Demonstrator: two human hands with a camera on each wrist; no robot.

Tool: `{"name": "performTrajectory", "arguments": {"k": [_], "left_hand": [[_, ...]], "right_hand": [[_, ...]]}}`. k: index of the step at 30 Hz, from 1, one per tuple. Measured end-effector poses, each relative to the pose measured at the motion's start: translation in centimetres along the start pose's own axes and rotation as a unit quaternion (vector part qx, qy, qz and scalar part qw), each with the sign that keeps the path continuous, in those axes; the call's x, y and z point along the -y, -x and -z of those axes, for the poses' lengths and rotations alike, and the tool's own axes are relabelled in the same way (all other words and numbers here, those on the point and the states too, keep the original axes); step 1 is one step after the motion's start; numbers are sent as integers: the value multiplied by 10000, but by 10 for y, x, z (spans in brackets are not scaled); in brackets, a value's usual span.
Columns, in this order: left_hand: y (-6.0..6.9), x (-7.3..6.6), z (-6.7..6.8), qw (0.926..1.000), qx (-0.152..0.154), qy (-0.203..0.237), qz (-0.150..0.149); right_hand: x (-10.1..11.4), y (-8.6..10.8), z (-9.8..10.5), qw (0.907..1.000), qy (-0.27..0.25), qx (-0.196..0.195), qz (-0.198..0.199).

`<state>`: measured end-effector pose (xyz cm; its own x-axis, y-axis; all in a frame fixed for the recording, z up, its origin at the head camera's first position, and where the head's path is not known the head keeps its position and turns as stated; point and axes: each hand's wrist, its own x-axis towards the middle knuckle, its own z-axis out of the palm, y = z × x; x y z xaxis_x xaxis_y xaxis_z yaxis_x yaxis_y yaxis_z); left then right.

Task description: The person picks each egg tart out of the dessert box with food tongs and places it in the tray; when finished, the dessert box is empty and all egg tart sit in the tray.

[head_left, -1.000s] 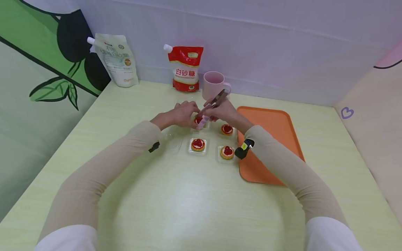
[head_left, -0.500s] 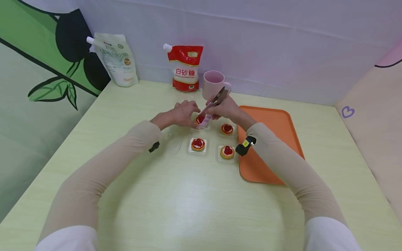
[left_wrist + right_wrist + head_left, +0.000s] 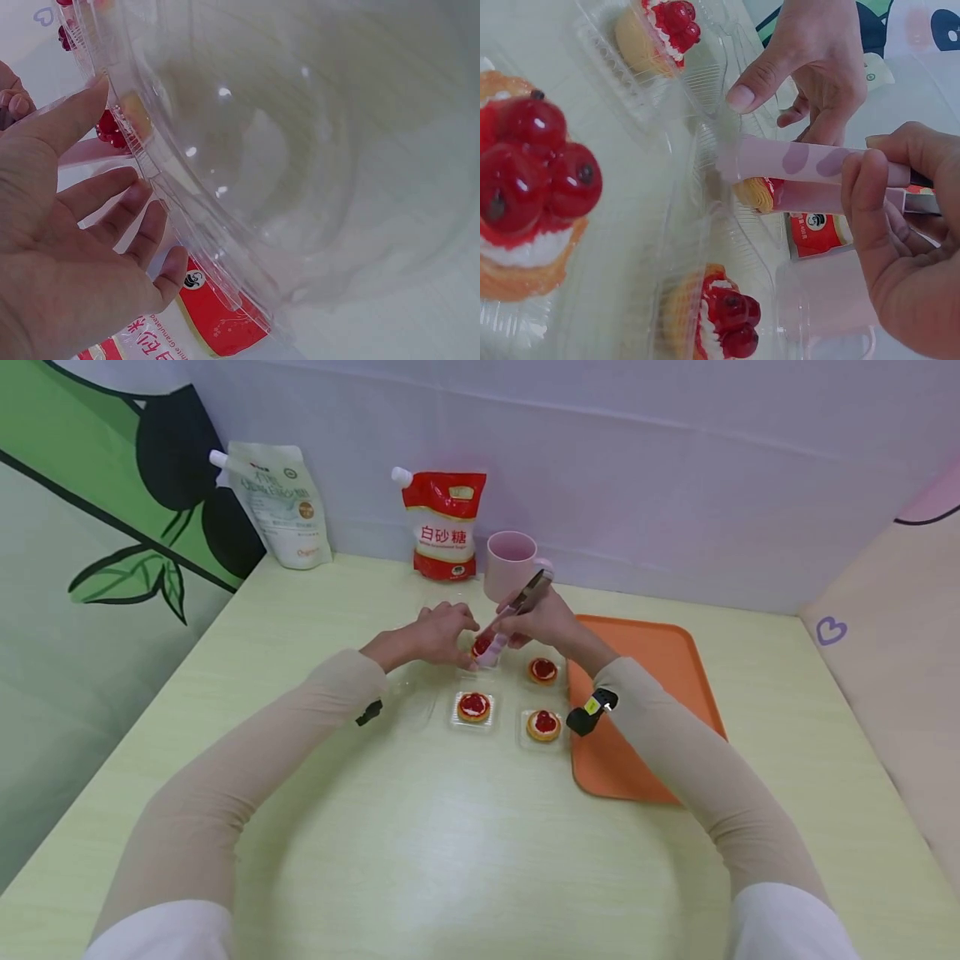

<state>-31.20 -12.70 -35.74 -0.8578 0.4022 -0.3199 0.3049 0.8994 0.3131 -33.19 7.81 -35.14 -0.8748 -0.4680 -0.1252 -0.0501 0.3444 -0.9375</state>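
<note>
right hand (image 3: 543,620): fingers curled round a pair of tongs (image 3: 832,166), thumb on one side, with the pink arms pointing down and toward the left hand. between those arms sits a red-topped tart (image 3: 754,195), located at the far left of the group of pastries and just beside the left hand; whether it is lifted clear of the plastic beneath it cannot be told. left hand (image 3: 442,635): fingers wide and gently bent, thumb held apart from the others, fingertips at the rim of a clear container (image 3: 161,202); firm contact at every fingertip cannot be confirmed. three further tarts rest in clear plastic trays: the near left tart (image 3: 473,707), the near right tart (image 3: 543,725) and the far right tart (image 3: 542,670), each topped with glossy red fruit over white cream. clear plastic lids (image 3: 416,697) lie on the table (image 3: 450,852) below the left wrist. a pink mug (image 3: 504,578) stands upright behind the right hand, its handle to the right. left of the mug stands a red-and-white bag (image 3: 446,527) with a white cap; farther left, a pale pouch (image 3: 281,506) leans against the wall. an orange tray (image 3: 637,647) lies on the right, partly beneath the right sleeve (image 3: 675,752).
</note>
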Motion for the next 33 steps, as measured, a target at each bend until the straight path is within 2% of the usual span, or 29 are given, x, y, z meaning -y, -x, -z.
{"name": "performTrajectory", "arguments": {"k": [15,23,28,33], "left_hand": [[-2,-1,0,9999,7,35,132],[-3,0,-3,9999,3,56,147],[-3,0,-3,9998,5,107,153],[-2,-1,-2,9998,36,111,179]], "right_hand": [[-1,-3,2,9997,236,37,-88],[-2,-2,3,9999,66,-151,12],[2,5,11,9993,-89,-236,276],[9,14,28,9988,-121,-343,340]]}}
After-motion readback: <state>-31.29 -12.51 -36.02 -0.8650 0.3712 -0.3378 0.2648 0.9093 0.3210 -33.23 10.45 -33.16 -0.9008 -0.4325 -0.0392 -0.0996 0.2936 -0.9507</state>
